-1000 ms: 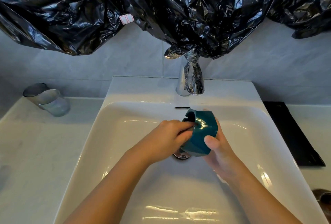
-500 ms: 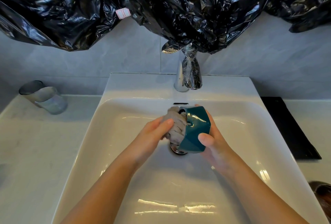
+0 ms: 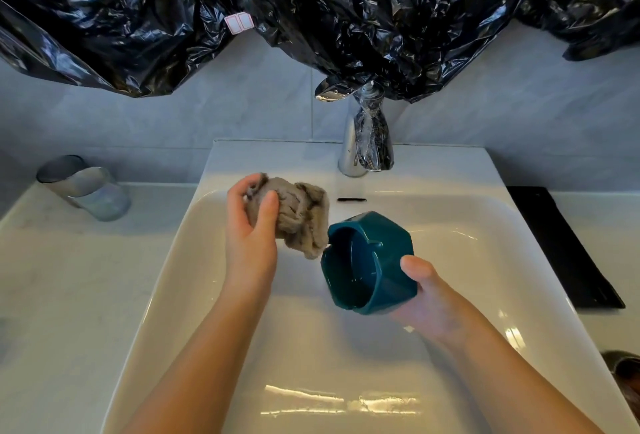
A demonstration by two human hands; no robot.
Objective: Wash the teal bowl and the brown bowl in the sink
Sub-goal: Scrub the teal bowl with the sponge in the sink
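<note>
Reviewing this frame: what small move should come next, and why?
Probably the left hand brings the grey cloth into the teal bowl to wipe its inside. The right hand holds the bowl tilted over the sink, opening facing the cloth, whose lower edge hangs right at the rim.

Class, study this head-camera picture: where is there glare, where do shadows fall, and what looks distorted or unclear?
Head view: bright glare streaks cross the front slope of the sink; a soft shadow lies in it beneath the teal bowl; the wide lens bows the back edge of the counter; the brown bowl at the lower right corner is cropped and dim.
</note>
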